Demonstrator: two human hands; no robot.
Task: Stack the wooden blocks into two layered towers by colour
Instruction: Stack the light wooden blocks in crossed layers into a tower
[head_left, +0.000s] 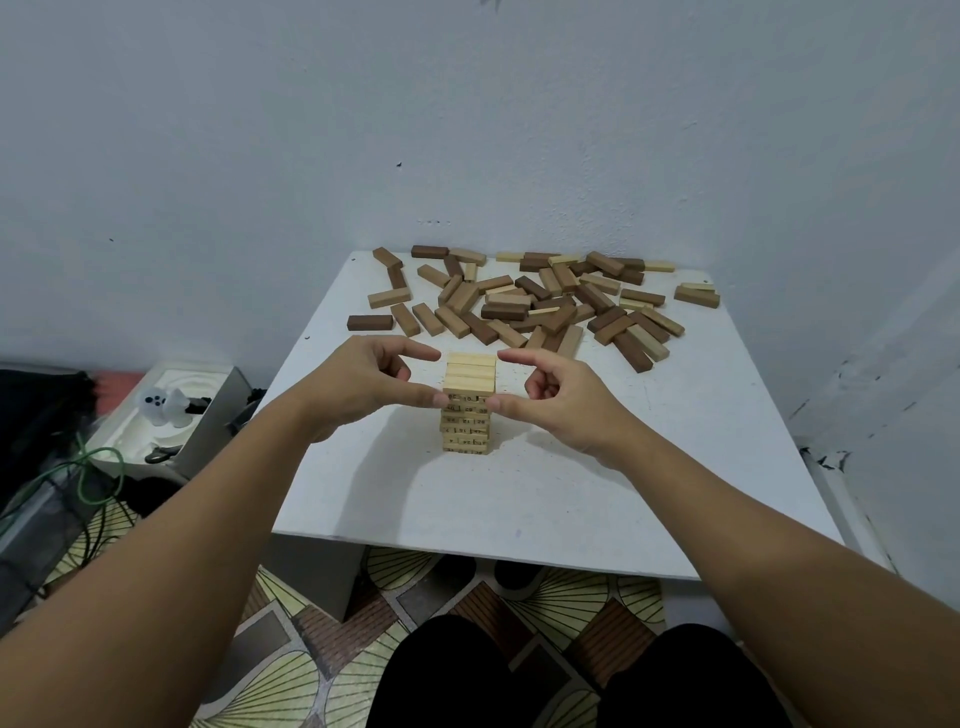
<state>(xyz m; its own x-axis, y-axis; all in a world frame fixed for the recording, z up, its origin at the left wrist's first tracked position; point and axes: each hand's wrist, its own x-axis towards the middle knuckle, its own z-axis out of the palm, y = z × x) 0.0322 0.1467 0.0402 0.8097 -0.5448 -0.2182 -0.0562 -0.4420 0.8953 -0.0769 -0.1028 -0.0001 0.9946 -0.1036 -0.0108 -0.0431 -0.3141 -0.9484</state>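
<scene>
A tower of light wooden blocks, several layers high with numbers printed on its block ends, stands in the middle of the white table. My left hand is at its left side and my right hand at its right. Each hand holds the top layers between thumb and index finger: thumbs at the near corners, index fingertips at the far corners, other fingers curled. A loose pile of dark, mid-brown and light blocks lies across the far part of the table. No second tower is in view.
The table stands in a corner, with walls behind and to the right. To its left on the floor are a white foam box and green cables. My knees show below the table's near edge.
</scene>
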